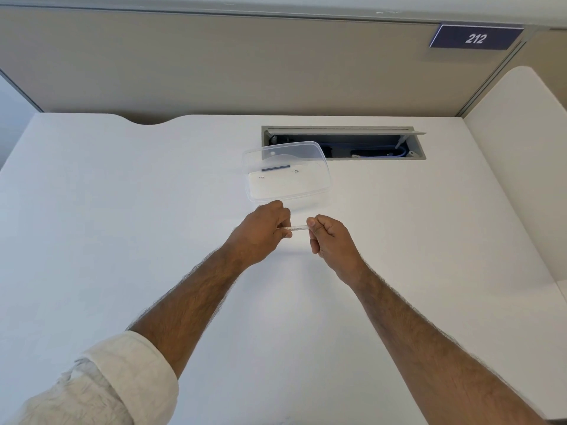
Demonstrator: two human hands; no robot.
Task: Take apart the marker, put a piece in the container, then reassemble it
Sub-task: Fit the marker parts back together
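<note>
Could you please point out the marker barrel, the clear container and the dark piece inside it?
marker barrel (297,229): head view, middle of the exposed tube.
clear container (291,187): head view, bare floor near its front wall.
dark piece (275,168): head view, middle of the rod.

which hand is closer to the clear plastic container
Left. The left hand is just short of the container; the right hand sits farther back, rightward.

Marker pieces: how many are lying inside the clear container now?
3: a dark thin rod toward the far wall of the container, a tiny bit just right of it, a second tiny bit lower left. The tiny ones are too small to identify; none seems hidden.
</note>
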